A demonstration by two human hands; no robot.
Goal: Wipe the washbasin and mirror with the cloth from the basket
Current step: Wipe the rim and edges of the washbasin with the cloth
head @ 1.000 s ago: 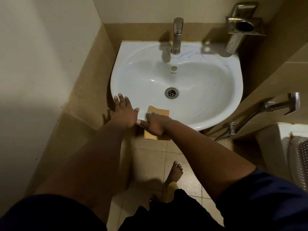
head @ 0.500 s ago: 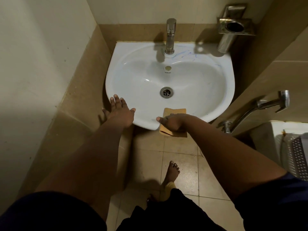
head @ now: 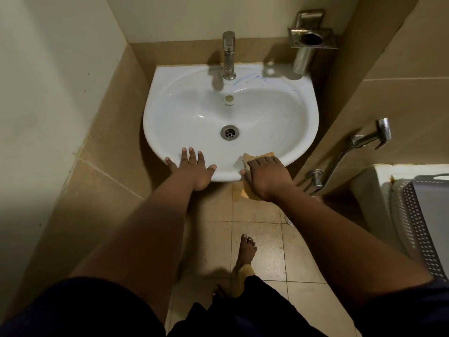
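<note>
I was on the basin-wiping step: my right hand (head: 266,177) pressed the tan cloth (head: 258,158) flat-fingered onto the front rim of the washbasin (head: 184,113), right of centre, while my left hand (head: 194,166) lay spread flat on the rim, bracing. Next, I judged, the bowl and the blue marks by the tap (head: 229,55) needed wiping; the mirror was out of view.
</note>
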